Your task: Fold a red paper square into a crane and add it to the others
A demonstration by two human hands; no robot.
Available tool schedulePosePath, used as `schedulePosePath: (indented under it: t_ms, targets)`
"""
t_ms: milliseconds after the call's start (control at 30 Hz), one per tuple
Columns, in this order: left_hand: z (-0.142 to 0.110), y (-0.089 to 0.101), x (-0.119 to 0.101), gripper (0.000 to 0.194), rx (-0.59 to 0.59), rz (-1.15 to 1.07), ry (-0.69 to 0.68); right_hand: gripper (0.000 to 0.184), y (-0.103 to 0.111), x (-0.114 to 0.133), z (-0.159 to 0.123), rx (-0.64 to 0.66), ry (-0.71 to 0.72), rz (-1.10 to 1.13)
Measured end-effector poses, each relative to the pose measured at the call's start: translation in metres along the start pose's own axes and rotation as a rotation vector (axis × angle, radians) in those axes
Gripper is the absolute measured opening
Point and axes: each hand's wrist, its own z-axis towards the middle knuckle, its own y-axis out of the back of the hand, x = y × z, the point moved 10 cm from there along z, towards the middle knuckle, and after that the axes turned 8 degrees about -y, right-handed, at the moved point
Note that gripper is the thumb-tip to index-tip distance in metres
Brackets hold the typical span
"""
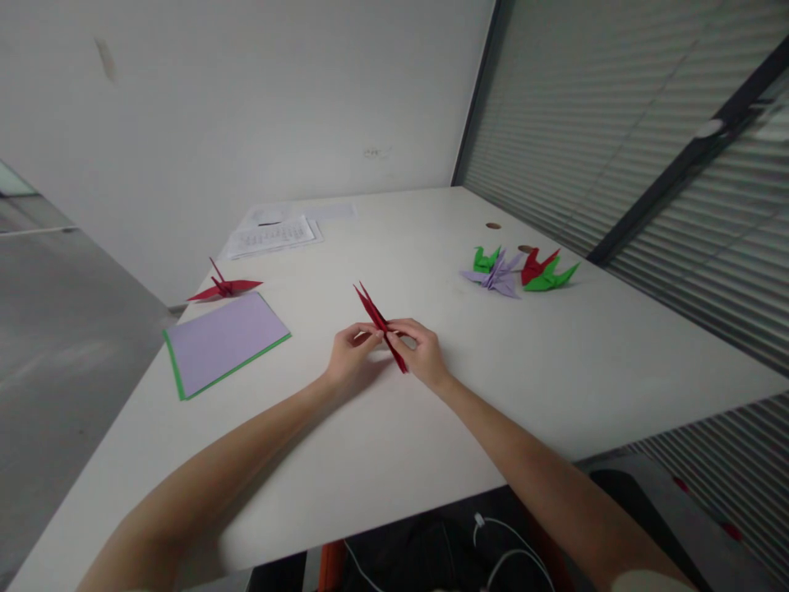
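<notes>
A narrow piece of folded red origami paper (370,308) is held just above the white table, tilted, with two thin points at its far end and a tip toward me. My left hand (352,349) pinches it at the middle from the left. From the other side, the fingers of my right hand (422,349) close on the same part. The fingertips of both hands meet around it and hide its centre.
On the white table (345,485), a purple paper sheet (228,337) lies over green ones at left, near a red paper crane (225,286). Several folded cranes, including a purple one (496,275), cluster at right. Printed papers (271,237) lie at the back.
</notes>
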Motion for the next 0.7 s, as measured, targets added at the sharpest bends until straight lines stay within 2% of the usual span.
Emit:
schedulePosePath:
  t_ms: [133, 233, 500, 700]
  targets:
    - [-0.001, 0.005, 0.002, 0.023, -0.062, -0.058, 0.028, 0.029, 0.005, -0.016, 0.001, -0.066, -0.112, 0.116]
    - [-0.002, 0.005, 0.005, 0.024, -0.064, -0.057, 0.054, 0.024, 0.005, -0.019, 0.001, -0.078, -0.142, 0.100]
    - [-0.005, -0.007, 0.001, 0.015, 0.014, -0.081, 0.008, 0.017, 0.002, -0.005, -0.001, -0.075, -0.023, 0.014]
    - [-0.005, -0.009, 0.009, 0.018, 0.039, -0.130, 0.062, 0.013, 0.001, -0.011, -0.002, -0.096, -0.054, 0.022]
